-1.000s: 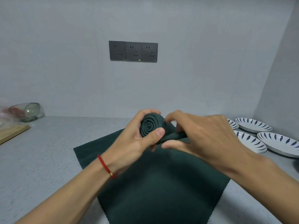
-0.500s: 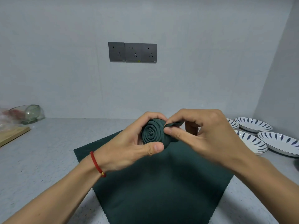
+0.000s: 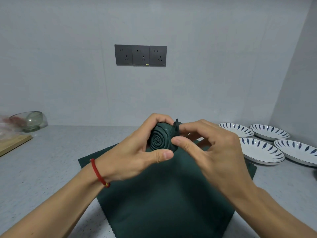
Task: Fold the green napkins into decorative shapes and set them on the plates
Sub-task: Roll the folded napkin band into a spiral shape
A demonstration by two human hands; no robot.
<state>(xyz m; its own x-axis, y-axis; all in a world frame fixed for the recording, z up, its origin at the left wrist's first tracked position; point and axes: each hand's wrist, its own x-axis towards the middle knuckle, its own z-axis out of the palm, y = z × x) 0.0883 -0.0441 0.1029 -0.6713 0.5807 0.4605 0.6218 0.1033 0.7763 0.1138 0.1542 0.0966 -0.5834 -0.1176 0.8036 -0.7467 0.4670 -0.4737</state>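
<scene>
Change since earlier: our right hand (image 3: 214, 152) has worked the loose tail of cloth round; a short ruffled end now sticks up at the far right of the rolled napkin (image 3: 162, 139), where a longer strip trailed a second ago.
Left hand: our left hand (image 3: 135, 152) is curled round the roll, fingers over its far side and thumb under its near edge, closed on it.
Right hand: thumb pressed against the right side of the spiral, fingertips pinching the tail end behind; closed on the same napkin.
Where the roll is: held up between both hands, clear of the counter, above the flat napkin (image 3: 164, 200) spread on the worktop (image 3: 42, 160).
Plates: four patterned plates (image 3: 260, 152) lie to the right, well apart from the hands, none bearing a napkin in view.
Handling: we judge the cloth light, soft and springy; the coil will unwind if the squeeze slackens.
Where to hold: round the outer wrap, with one finger pinning the tail, not by the centre of the spiral.
Step in hand: tucking the tail to lock the rosette, we think.
Risk: letting go before the tuck holds would loosen the spiral.
</scene>
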